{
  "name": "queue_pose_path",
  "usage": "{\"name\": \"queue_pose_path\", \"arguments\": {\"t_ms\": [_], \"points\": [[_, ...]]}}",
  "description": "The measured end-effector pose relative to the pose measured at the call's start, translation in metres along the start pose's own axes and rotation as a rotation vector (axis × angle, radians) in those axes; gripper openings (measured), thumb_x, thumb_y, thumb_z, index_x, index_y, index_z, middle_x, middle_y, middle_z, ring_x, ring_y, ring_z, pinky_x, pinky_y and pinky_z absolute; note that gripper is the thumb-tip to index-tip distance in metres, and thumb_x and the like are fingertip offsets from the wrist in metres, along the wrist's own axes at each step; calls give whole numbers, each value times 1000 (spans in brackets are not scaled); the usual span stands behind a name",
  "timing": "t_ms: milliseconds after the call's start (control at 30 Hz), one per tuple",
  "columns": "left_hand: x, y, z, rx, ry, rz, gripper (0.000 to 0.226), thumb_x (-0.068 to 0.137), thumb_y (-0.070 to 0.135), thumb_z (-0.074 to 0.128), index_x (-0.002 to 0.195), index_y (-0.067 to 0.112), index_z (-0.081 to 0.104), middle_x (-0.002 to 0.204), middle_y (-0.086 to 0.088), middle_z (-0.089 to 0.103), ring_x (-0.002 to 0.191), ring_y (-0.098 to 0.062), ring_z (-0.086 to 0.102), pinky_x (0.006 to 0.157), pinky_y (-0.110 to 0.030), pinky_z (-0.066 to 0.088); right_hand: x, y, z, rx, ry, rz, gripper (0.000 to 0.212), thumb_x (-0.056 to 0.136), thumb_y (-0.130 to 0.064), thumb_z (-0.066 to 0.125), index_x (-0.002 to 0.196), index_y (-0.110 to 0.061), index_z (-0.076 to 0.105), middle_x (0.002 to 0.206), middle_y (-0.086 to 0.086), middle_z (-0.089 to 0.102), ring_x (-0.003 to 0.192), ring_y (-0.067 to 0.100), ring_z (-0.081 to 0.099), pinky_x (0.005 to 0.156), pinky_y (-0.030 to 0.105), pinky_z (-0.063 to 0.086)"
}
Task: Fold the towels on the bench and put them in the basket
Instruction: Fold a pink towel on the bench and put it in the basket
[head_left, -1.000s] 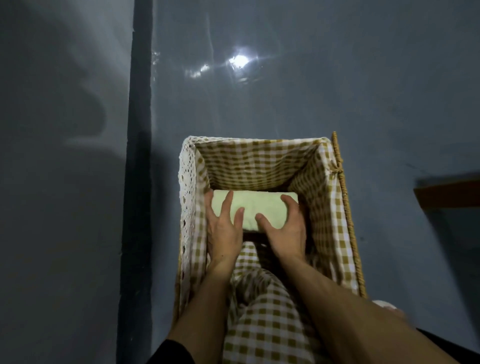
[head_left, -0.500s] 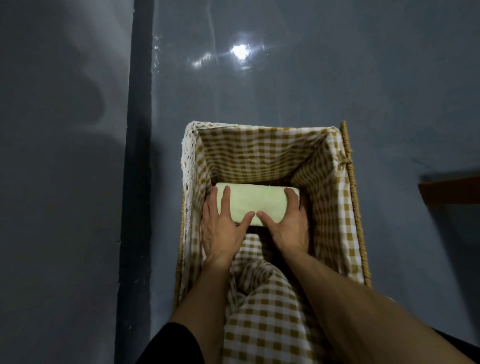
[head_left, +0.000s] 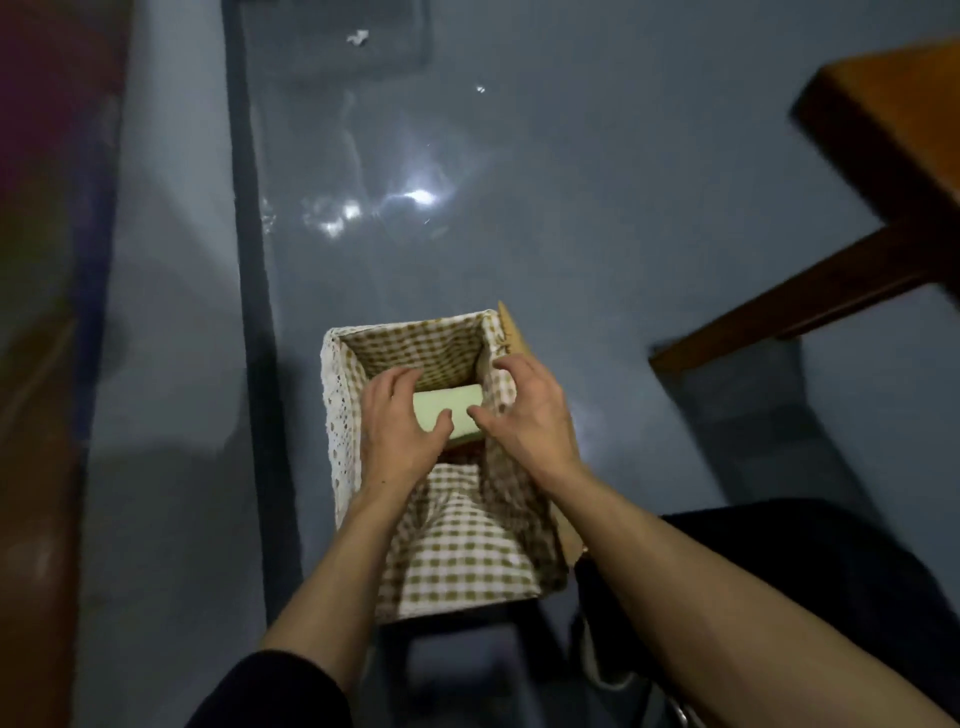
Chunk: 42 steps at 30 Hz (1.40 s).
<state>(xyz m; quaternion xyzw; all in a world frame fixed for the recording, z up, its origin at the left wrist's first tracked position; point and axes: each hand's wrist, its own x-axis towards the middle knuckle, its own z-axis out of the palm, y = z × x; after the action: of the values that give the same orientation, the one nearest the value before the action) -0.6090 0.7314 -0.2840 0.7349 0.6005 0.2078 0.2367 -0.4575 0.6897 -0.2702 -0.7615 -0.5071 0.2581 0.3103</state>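
A folded pale green towel (head_left: 451, 407) lies at the far end of the wicker basket (head_left: 336, 415), which has a brown-and-white checked liner and a lace rim. My left hand (head_left: 397, 423) hovers over the towel's left side and hides part of it. My right hand (head_left: 530, 410) hovers over the basket's right wall. The fingers of both hands are spread and loosely bent, holding nothing. The near part of the liner is bunched up between my forearms.
The basket stands on a glossy grey floor (head_left: 571, 182). A wooden bench (head_left: 883, 135) with a slanted leg is at the upper right. A dark strip (head_left: 249, 260) runs along the floor on the left, with blurred brown furniture (head_left: 31, 467) beyond it.
Both hands have come up off the towel, which stays in the basket. The view has pulled back and higher, so the bench now shows at the right.
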Motion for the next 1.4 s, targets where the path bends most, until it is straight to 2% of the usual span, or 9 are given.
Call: {"name": "queue_pose_path", "arguments": {"t_ms": [133,300,467,667,867,1033,1133,1233,1400], "points": [[-19,80,-13,-42,3,153,54,73,32,72,119,7,60,123,-9,55,120,-29,45,103,-31,31,-39,3,-109,-83,157,-27,58,72,-37,79,123,-19,58,125,-1,57,118,20,51,99,33,43],[-57,227,3,12,-170,461,56,74,32,77,121,9,59,123,-10,51,120,-30,43,103,-34,31,-120,40,-267,-212,368,55,60,71,-41,80,124,-21,57,128,-1,56,121,19,50,103,31,40],[-143,384,40,-37,-300,789,55,81,38,70,128,16,52,130,0,44,128,-22,33,107,-31,30,-249,108,-406,-319,632,268,62,73,-43,79,127,-23,55,131,-3,54,123,16,49,104,32,41],[-301,523,98,-60,-496,1139,60,84,41,66,136,19,44,141,4,32,131,-19,30,106,-33,35,-447,193,-507,-341,879,578,60,72,-43,79,124,-21,58,127,1,58,121,19,52,104,32,39],[-452,592,151,16,-718,1346,56,89,43,61,138,23,42,146,2,32,133,-20,32,106,-35,37,-633,258,-536,-338,1043,926,58,73,-40,79,123,-17,61,127,7,61,116,26,55,99,37,43],[-545,617,186,96,-857,1469,50,90,42,58,134,20,48,139,-1,43,125,-22,43,105,-35,38,-748,295,-528,-271,1128,1126,54,73,-35,80,121,-17,61,123,13,60,111,32,57,96,40,44],[-581,629,198,123,-903,1512,41,90,41,58,125,21,56,130,-2,52,117,-22,50,101,-34,41,-798,311,-523,-258,1139,1219,53,74,-35,79,121,-17,61,122,15,61,111,33,57,95,42,45],[-600,638,208,139,-938,1500,40,90,39,60,125,20,56,128,-1,54,112,-19,52,96,-30,45,-834,327,-522,-253,1158,1283,52,75,-34,78,120,-15,62,119,17,63,112,35,57,97,44,44],[-606,648,219,109,-912,1509,32,90,32,63,117,16,61,117,-3,59,100,-15,52,86,-22,39,-864,349,-530,-260,1173,1368,49,78,-35,75,119,-10,64,122,20,61,114,38,56,101,42,41]]}}
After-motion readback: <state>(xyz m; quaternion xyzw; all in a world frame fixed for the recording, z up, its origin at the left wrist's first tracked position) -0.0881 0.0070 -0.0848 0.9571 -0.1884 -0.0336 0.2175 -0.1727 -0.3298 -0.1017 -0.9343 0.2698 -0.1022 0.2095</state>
